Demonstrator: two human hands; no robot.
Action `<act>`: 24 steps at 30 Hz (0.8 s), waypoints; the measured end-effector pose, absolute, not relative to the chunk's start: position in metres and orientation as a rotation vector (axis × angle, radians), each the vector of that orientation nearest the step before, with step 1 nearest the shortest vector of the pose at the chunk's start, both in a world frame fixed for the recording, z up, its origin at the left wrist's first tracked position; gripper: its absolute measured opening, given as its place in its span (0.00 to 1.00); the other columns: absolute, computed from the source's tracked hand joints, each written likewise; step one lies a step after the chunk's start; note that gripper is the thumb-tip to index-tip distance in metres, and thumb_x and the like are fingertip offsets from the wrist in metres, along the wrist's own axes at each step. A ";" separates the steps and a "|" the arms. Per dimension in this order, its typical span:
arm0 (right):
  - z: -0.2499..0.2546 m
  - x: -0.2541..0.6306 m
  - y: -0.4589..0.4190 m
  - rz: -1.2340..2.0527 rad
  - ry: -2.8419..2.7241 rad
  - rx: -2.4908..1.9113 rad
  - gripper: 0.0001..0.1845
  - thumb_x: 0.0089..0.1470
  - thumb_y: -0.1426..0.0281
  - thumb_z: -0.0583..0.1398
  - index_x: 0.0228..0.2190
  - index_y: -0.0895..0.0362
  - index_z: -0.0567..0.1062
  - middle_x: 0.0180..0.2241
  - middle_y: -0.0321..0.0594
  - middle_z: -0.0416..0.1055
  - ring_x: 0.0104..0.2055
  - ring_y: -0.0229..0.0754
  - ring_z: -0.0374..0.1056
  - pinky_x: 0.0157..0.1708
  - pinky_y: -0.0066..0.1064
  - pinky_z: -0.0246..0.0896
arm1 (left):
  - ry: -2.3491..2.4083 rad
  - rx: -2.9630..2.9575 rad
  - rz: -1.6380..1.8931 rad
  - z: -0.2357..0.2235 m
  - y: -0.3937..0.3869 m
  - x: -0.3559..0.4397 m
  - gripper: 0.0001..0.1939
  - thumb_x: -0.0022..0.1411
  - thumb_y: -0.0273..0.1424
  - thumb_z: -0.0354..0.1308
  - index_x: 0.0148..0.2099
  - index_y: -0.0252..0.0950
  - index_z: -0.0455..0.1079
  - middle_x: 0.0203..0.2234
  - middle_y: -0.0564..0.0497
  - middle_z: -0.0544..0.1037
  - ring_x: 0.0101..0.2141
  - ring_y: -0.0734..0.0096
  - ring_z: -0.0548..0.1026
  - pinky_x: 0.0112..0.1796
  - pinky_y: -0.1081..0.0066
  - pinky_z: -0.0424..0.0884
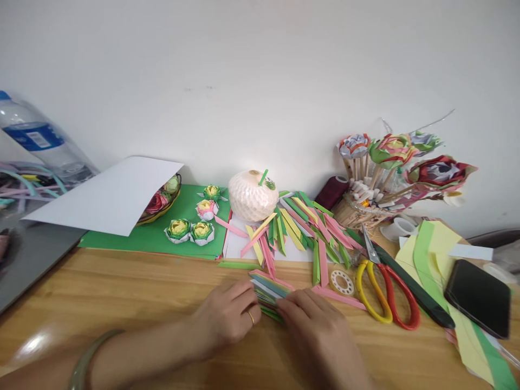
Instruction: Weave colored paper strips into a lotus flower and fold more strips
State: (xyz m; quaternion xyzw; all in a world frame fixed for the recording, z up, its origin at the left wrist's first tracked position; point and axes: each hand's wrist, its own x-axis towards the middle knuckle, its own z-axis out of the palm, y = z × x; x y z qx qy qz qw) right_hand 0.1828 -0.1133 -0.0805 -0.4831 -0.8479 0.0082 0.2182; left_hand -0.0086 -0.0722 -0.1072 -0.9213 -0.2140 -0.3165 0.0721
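Note:
Near the front of the wooden table, a small stack of folded paper strips (268,288) in pink, blue, white and green lies between my hands. My left hand (232,311), with a ring on one finger, has its fingers curled closed on the stack's left end. At the right end, the bent fingers of my right hand (314,319) press together on the same strips. Just beyond lies a loose heap of folded paper strips (300,225) in green, pink and yellow. A white ribbed pot (252,197) stands behind them.
Scissors (388,292), a dark green knife-like tool (414,284), a white ring (342,282) and a phone (479,298) lie to the right. Paper flowers (392,151) stand behind. At left are small paper lotuses (179,230), a white sheet (109,195) and a bottle (40,135).

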 end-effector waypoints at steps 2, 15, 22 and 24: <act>-0.079 0.184 -0.115 0.003 -2.326 -1.317 0.14 0.58 0.76 0.48 0.30 0.56 0.72 0.25 0.39 0.70 0.26 0.40 0.64 0.25 0.28 0.54 | -0.620 -2.760 -0.929 -0.106 -0.075 -0.011 0.13 0.61 0.22 0.46 0.26 0.33 0.66 0.19 0.51 0.70 0.31 0.70 0.70 0.28 0.74 0.67; -0.084 0.184 -0.119 0.237 -2.222 -1.403 0.14 0.57 0.75 0.50 0.28 0.55 0.74 0.25 0.38 0.70 0.27 0.37 0.66 0.25 0.26 0.58 | -0.628 -2.952 -0.927 -0.107 -0.080 -0.015 0.13 0.62 0.21 0.43 0.27 0.35 0.63 0.20 0.54 0.72 0.23 0.77 0.70 0.23 0.76 0.63; -0.089 0.181 -0.123 0.297 -2.217 -1.422 0.15 0.58 0.74 0.50 0.25 0.55 0.73 0.24 0.38 0.69 0.26 0.36 0.66 0.25 0.24 0.59 | -0.789 -2.944 -1.023 -0.109 -0.082 -0.016 0.09 0.63 0.25 0.43 0.39 0.34 0.64 0.24 0.54 0.76 0.22 0.77 0.73 0.24 0.78 0.67; -0.092 0.182 -0.124 0.351 -2.202 -1.405 0.14 0.57 0.75 0.50 0.28 0.55 0.74 0.26 0.38 0.70 0.28 0.36 0.66 0.27 0.25 0.60 | -0.718 -2.897 -1.045 -0.108 -0.080 -0.016 0.08 0.62 0.24 0.45 0.40 0.34 0.65 0.27 0.54 0.78 0.24 0.77 0.74 0.26 0.78 0.69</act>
